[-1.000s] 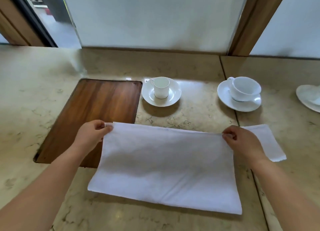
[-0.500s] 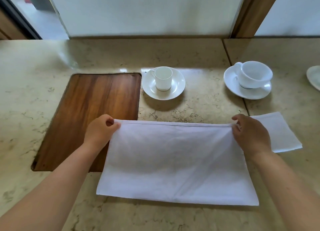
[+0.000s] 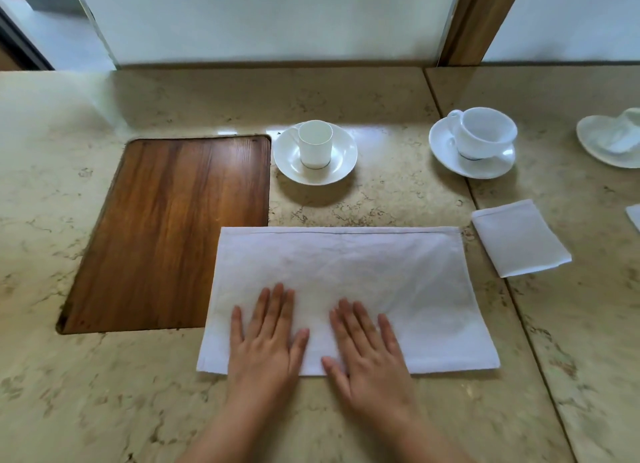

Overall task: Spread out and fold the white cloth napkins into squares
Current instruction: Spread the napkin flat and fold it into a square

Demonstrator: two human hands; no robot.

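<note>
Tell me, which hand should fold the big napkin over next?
Probably the right hand. The napkin stretches farther on its side, so the left hand could hold the cloth flat while the right brings that long end across. Both rest flat now.

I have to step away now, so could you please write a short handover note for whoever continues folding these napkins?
Left hand and right hand: both lie flat, fingers straight, pressing the near half of the napkin; neither grips anything.
The napkin is folded once into a long rectangle on the marble counter, its left edge overlapping the wooden board.
Done: one folded napkin lies as a square to the right.
Left: smooth the rectangle, then fold it across into a square, probably setting it beside the finished one.
Two cups on saucers stand behind; keep clear of them.
</note>
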